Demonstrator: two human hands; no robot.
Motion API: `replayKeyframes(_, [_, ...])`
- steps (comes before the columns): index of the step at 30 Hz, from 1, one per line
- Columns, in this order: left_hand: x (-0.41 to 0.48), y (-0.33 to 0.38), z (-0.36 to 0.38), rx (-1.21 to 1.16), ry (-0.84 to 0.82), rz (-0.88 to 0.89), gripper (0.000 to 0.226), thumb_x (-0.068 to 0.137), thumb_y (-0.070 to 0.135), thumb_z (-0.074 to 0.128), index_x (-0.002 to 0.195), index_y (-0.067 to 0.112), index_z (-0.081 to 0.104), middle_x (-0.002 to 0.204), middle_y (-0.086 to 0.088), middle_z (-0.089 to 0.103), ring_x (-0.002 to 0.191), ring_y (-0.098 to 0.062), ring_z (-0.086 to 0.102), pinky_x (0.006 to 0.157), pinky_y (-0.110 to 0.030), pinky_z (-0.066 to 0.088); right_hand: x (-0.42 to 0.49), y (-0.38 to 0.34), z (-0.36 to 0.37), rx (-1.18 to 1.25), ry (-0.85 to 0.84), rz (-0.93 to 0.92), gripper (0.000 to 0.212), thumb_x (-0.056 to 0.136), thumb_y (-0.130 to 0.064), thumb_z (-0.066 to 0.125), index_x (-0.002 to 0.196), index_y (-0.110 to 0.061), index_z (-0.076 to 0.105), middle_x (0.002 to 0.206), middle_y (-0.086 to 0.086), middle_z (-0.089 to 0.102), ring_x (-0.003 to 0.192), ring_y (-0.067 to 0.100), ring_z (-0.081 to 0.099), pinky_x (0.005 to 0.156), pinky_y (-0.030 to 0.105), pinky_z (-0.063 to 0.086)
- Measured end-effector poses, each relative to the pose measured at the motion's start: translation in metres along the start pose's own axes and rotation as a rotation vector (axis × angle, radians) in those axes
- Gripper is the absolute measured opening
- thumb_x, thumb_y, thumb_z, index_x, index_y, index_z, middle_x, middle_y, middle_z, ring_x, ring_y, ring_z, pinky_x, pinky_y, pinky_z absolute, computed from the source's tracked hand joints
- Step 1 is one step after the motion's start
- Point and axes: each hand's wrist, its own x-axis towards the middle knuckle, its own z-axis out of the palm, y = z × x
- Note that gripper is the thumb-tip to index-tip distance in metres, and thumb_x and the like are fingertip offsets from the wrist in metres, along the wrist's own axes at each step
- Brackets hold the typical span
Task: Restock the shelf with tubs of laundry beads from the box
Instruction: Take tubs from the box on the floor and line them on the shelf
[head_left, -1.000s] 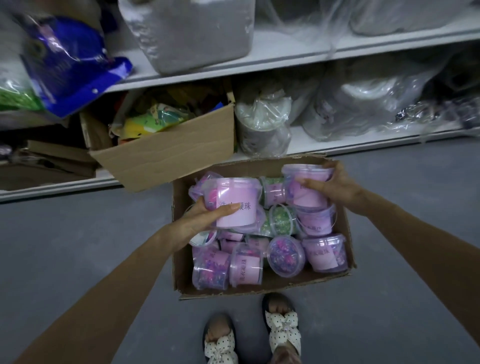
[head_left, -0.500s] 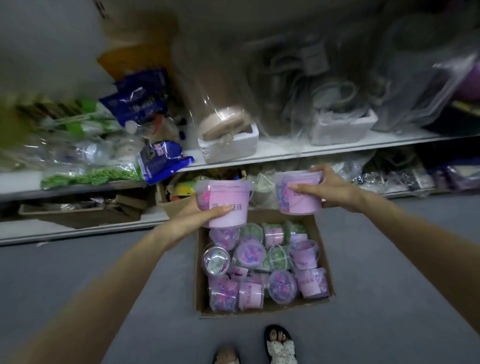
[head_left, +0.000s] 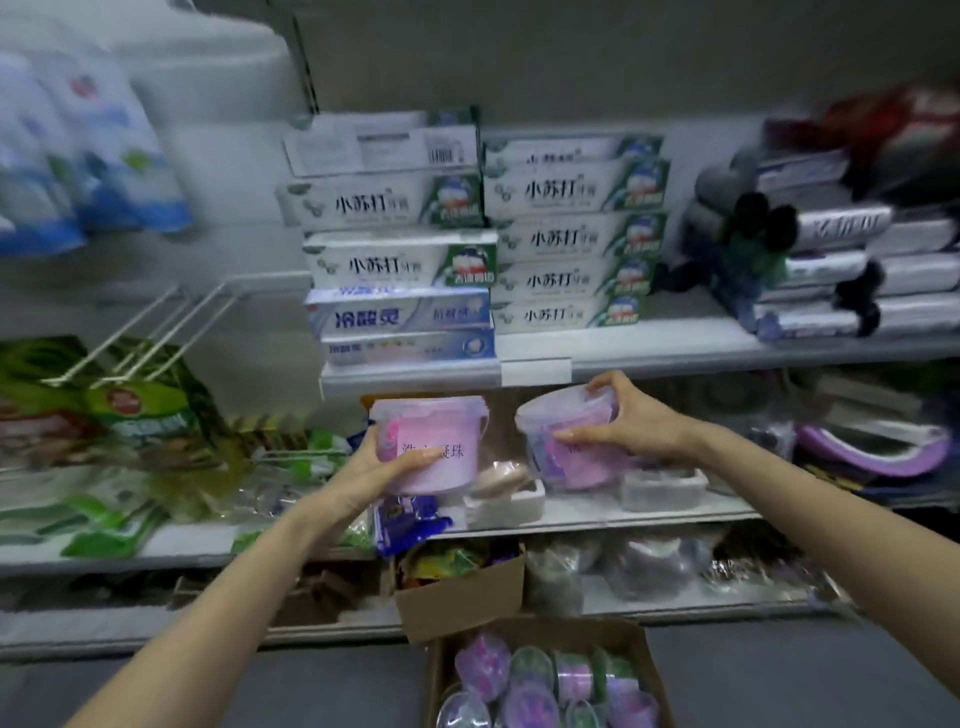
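Arms stretched forward, left grip (head_left: 382, 470) clasps left tub (head_left: 441, 431), right grip (head_left: 636, 421) clasps right tub (head_left: 561, 415).

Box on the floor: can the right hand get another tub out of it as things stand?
Probably not yet. The right hand is high above it, fingers curled round a purple tub, so it is full. The box itself lies open below, with nothing covering its tubs.

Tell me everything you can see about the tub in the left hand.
The tub is round, clear plastic with a clear lid and a pale pink label bearing dark characters. It is upright, held in the air in front of the shelf under the toothpaste boxes. Only the left hand grips it, thumb across the label.
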Motion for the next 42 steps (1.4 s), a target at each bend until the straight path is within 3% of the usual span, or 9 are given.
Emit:
replayKeyframes(3, [-0.010, 0.059, -0.019, 0.010, 0.043, 0.086, 0.101, 0.030, 0.063, 0.084, 0.117, 0.026, 0.049, 0.111, 0.002, 0.067, 0.099, -0.012, 0.065, 0.078, -0.022, 0.054, -0.015, -0.055, -0.028, -0.057, 0.073, -0.102, 0.076, 0.066, -0.044, 0.082, 0.123, -0.019, 0.037, 0.112, -0.002, 0.054, 0.095, 0.010, 0.054, 0.069, 0.015, 0.044])
replayKeyframes(7, [-0.024, 0.132, -0.040, 0.047, 0.099, 0.229, 0.101, 0.019, 0.068, 0.083, 0.106, 0.025, 0.055, 0.096, 0.007, 0.071, 0.086, -0.002, 0.067, 0.068, -0.013, 0.051, -0.034, -0.119, -0.063, -0.108, 0.135, -0.189, 0.079, 0.065, -0.050, 0.080, 0.125, -0.021, 0.038, 0.112, -0.002, 0.056, 0.099, 0.012, 0.056, 0.081, 0.025, 0.046])
replayKeyframes(15, [-0.048, 0.216, -0.091, 0.097, 0.119, 0.327, 0.087, 0.037, 0.060, 0.086, 0.112, 0.028, 0.058, 0.104, 0.004, 0.071, 0.099, -0.015, 0.066, 0.083, -0.031, 0.052, -0.071, -0.214, -0.107, -0.161, 0.203, -0.297, 0.082, 0.067, -0.053, 0.076, 0.129, -0.023, 0.032, 0.090, -0.005, 0.053, 0.076, 0.005, 0.055, 0.055, 0.016, 0.040])
replayKeyframes(19, [-0.056, 0.242, -0.119, 0.147, 0.147, 0.355, 0.097, 0.045, 0.057, 0.087, 0.126, 0.028, 0.043, 0.119, 0.000, 0.064, 0.106, -0.015, 0.063, 0.097, -0.042, 0.047, -0.084, -0.250, -0.118, -0.179, 0.232, -0.352, 0.082, 0.067, -0.052, 0.078, 0.128, -0.023, 0.031, 0.092, -0.004, 0.055, 0.078, 0.005, 0.056, 0.059, 0.018, 0.042])
replayKeyframes(27, [-0.087, 0.313, -0.142, 0.221, 0.216, 0.458, 0.114, 0.035, 0.063, 0.084, 0.130, 0.031, 0.029, 0.103, 0.014, 0.060, 0.094, -0.003, 0.060, 0.100, -0.033, 0.041, -0.092, -0.319, -0.131, -0.197, 0.281, -0.468, 0.083, 0.061, -0.053, 0.080, 0.124, -0.025, 0.032, 0.110, 0.000, 0.055, 0.096, 0.015, 0.061, 0.083, 0.034, 0.055])
replayKeyframes(30, [-0.083, 0.340, -0.161, 0.212, 0.314, 0.502, 0.121, 0.025, 0.068, 0.085, 0.128, 0.018, 0.042, 0.107, 0.000, 0.066, 0.095, -0.015, 0.065, 0.093, -0.039, 0.049, -0.087, -0.338, -0.140, -0.164, 0.298, -0.515, 0.088, 0.056, -0.058, 0.079, 0.123, -0.025, 0.033, 0.110, 0.001, 0.058, 0.095, 0.016, 0.062, 0.081, 0.034, 0.056])
replayKeyframes(33, [-0.076, 0.363, -0.167, 0.223, 0.309, 0.560, 0.107, 0.038, 0.061, 0.087, 0.127, 0.017, 0.046, 0.118, -0.010, 0.063, 0.103, -0.022, 0.065, 0.092, -0.046, 0.050, -0.074, -0.350, -0.152, -0.085, 0.328, -0.548, 0.086, 0.057, -0.057, 0.078, 0.123, -0.025, 0.032, 0.108, 0.005, 0.059, 0.094, 0.020, 0.063, 0.077, 0.034, 0.056])
replayKeyframes(38, [-0.059, 0.384, -0.147, 0.184, 0.345, 0.601, 0.123, 0.027, 0.068, 0.084, 0.129, 0.019, 0.038, 0.117, -0.002, 0.061, 0.103, -0.018, 0.063, 0.094, -0.040, 0.049, -0.036, -0.358, -0.176, 0.084, 0.498, -0.596, 0.076, 0.068, -0.040, 0.081, 0.123, -0.020, 0.032, 0.115, 0.007, 0.052, 0.102, 0.023, 0.055, 0.081, 0.031, 0.049])
replayKeyframes(42, [-0.036, 0.387, -0.133, 0.182, 0.375, 0.623, 0.114, 0.025, 0.070, 0.083, 0.120, 0.022, 0.043, 0.112, -0.001, 0.064, 0.098, -0.013, 0.065, 0.091, -0.035, 0.050, 0.009, -0.355, -0.199, 0.182, 0.569, -0.594, 0.083, 0.070, -0.039, 0.080, 0.131, -0.016, 0.028, 0.124, 0.011, 0.047, 0.107, 0.026, 0.052, 0.081, 0.031, 0.045])
